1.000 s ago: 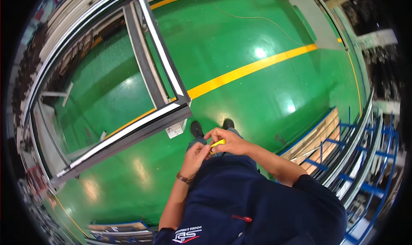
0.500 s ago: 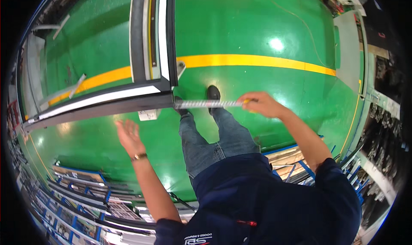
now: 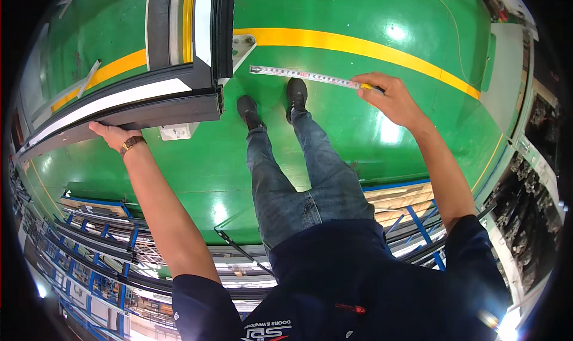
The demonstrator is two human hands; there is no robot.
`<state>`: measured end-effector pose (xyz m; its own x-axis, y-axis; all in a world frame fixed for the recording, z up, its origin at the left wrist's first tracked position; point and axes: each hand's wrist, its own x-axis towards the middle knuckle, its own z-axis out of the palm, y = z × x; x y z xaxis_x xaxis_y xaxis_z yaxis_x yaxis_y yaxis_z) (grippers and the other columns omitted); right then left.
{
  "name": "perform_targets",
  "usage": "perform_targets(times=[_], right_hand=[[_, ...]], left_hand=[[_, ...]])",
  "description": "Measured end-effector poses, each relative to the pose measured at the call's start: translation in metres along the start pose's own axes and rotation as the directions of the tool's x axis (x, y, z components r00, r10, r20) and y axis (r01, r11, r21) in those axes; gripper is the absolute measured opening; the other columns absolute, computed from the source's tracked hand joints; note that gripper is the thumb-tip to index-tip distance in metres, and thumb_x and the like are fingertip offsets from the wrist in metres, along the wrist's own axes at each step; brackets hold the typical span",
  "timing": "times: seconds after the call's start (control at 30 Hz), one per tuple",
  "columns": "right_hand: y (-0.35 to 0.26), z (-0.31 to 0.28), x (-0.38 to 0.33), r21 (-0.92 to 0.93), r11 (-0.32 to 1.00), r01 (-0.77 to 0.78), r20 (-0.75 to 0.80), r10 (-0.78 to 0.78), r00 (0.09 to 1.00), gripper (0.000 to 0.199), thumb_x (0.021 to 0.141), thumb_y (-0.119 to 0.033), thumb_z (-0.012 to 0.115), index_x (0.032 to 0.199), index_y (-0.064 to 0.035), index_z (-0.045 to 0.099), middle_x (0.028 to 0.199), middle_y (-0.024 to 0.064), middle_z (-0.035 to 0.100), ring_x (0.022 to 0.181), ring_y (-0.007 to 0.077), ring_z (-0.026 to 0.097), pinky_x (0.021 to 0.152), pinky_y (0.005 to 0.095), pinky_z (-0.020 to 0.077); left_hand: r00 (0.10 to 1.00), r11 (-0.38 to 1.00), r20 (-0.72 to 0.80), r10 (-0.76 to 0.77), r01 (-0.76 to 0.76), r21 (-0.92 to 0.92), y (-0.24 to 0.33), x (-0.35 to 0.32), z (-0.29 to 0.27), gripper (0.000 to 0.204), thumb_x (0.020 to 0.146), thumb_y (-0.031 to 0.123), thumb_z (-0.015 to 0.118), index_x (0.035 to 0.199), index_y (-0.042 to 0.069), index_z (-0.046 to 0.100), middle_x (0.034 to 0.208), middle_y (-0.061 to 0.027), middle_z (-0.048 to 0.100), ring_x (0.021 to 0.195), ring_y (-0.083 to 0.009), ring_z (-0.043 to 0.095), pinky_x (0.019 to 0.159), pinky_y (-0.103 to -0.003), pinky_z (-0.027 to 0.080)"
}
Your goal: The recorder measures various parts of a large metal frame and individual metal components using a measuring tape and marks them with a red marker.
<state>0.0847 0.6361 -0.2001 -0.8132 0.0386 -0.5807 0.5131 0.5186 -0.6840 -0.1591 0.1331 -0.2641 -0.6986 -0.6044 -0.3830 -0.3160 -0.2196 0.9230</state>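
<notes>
My right hand (image 3: 385, 96) is closed around a tape measure, whose yellow tip shows between the fingers. Its white blade (image 3: 304, 76) sticks out to the left above my shoes, and the hooked end hangs free, apart from the frame's corner. On the left, my left hand (image 3: 114, 136), with a watch on its wrist, grips the near edge of a large dark metal frame (image 3: 179, 109); some of its fingers are hidden by the bar. White strips run along the frame's top faces, and a second bar goes away from me at the corner.
A bracket-like support (image 3: 242, 47) and a white block (image 3: 176, 131) show by the frame's corner. Behind me stand racks of long profiles (image 3: 95, 233). A stack of wooden boards (image 3: 400, 196) lies near my right hip. The green floor bears a yellow line (image 3: 334, 39).
My left hand has moved left and taken hold of the frame's near bar. The tape blade has come away from the frame's corner, with its end now in the air.
</notes>
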Motion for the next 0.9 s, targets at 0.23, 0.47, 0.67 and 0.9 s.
perform_targets(times=[0.23, 0.47, 0.67, 0.9], right_hand=[[-0.009, 0.015, 0.016, 0.02, 1.0, 0.016, 0.016, -0.017, 1.0, 0.031, 0.097, -0.02, 0.069, 0.123, -0.0032, 0.074, 0.11, 0.0111, 0.073, 0.099, 0.0183, 0.065, 0.089, 0.0338, 0.0513], [-0.008, 0.018, 0.031, -0.005, 0.998, 0.058, 0.019, -0.058, 0.998, 0.03, 0.096, -0.019, 0.069, 0.122, -0.0033, 0.074, 0.109, 0.0098, 0.072, 0.096, 0.0175, 0.064, 0.087, 0.0329, 0.0511], [-0.003, 0.021, 0.033, 0.028, 1.0, 0.0, 0.037, -0.001, 0.999, 0.031, 0.096, -0.02, 0.069, 0.122, -0.0028, 0.074, 0.105, 0.007, 0.072, 0.089, 0.013, 0.06, 0.08, 0.0298, 0.0503], [0.0, 0.02, 0.035, 0.041, 0.999, -0.016, 0.058, 0.013, 0.998, 0.032, 0.097, -0.021, 0.069, 0.123, -0.0011, 0.073, 0.102, 0.0063, 0.071, 0.087, 0.0124, 0.06, 0.078, 0.0302, 0.0503]], left_hand=[[0.999, 0.999, 0.0, 0.033, -0.033, 0.012, -0.01, -0.019, 0.002, 0.082, 0.105, 0.069, 0.039, 0.158, 0.007, 0.041, 0.16, -0.0137, 0.046, 0.143, -0.0359, 0.048, 0.12, -0.055, 0.04], [0.997, 0.998, 0.04, 0.07, -0.07, 0.001, -0.012, -0.029, 0.004, 0.084, 0.105, 0.068, 0.038, 0.157, 0.003, 0.04, 0.16, -0.0173, 0.045, 0.142, -0.0392, 0.049, 0.119, -0.055, 0.043], [0.999, 0.999, -0.002, 0.035, -0.035, 0.021, -0.007, -0.048, 0.017, 0.082, 0.104, 0.068, 0.039, 0.158, 0.006, 0.04, 0.16, -0.0157, 0.045, 0.142, -0.0384, 0.048, 0.12, -0.055, 0.041], [0.997, 0.998, 0.072, 0.035, -0.031, -0.05, -0.015, -0.065, 0.025, 0.078, 0.104, 0.067, 0.039, 0.16, 0.013, 0.04, 0.162, -0.0126, 0.043, 0.146, -0.0348, 0.043, 0.122, -0.055, 0.034]])
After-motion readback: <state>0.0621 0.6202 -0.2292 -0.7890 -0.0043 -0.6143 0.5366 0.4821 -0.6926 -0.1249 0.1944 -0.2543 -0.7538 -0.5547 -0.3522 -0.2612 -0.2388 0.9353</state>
